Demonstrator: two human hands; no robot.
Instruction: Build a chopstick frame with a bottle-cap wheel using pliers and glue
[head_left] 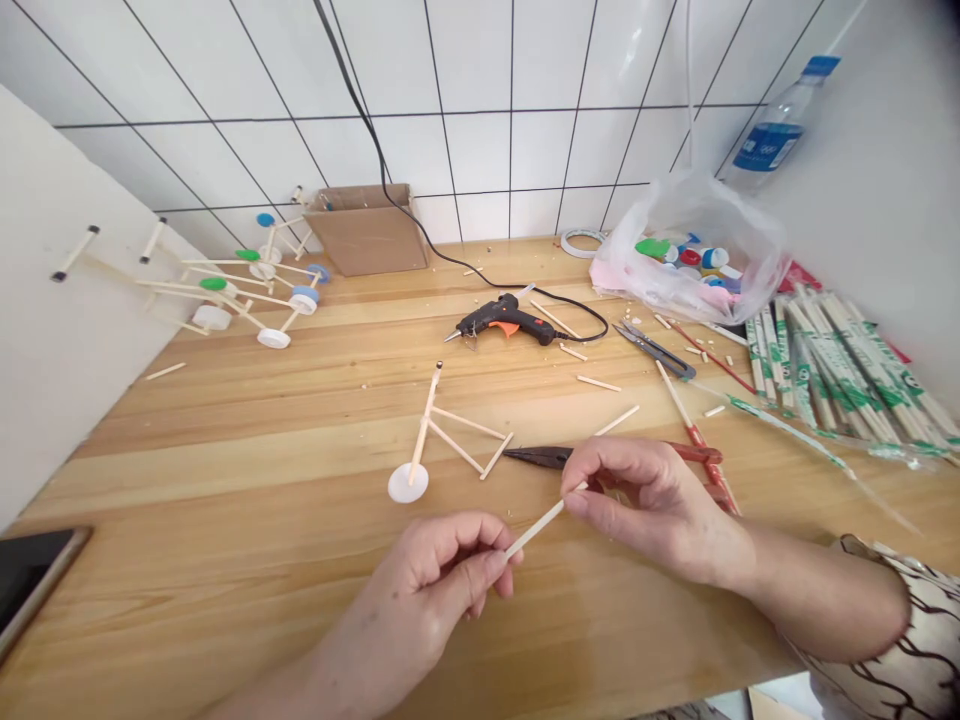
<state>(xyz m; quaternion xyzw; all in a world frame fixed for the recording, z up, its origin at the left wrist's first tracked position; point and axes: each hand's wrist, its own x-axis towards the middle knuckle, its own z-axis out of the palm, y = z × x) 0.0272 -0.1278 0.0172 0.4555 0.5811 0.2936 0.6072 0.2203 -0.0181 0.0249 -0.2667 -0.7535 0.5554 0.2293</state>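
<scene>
My left hand and my right hand pinch opposite ends of a thin wooden stick above the pine tabletop. Under my right hand lie long-nosed pliers with red handles, their dark jaws pointing left. Neither hand touches them. To the left of the pliers stands a small stick frame, glued from wooden sticks, with a white bottle-cap wheel at its lower end. It lies just beyond my left hand, apart from it.
A black glue gun and thread snips lie at the back among loose sticks. Farther off are a plastic bag of bottle caps, bundled chopsticks, stick models with caps, a cardboard box and a phone.
</scene>
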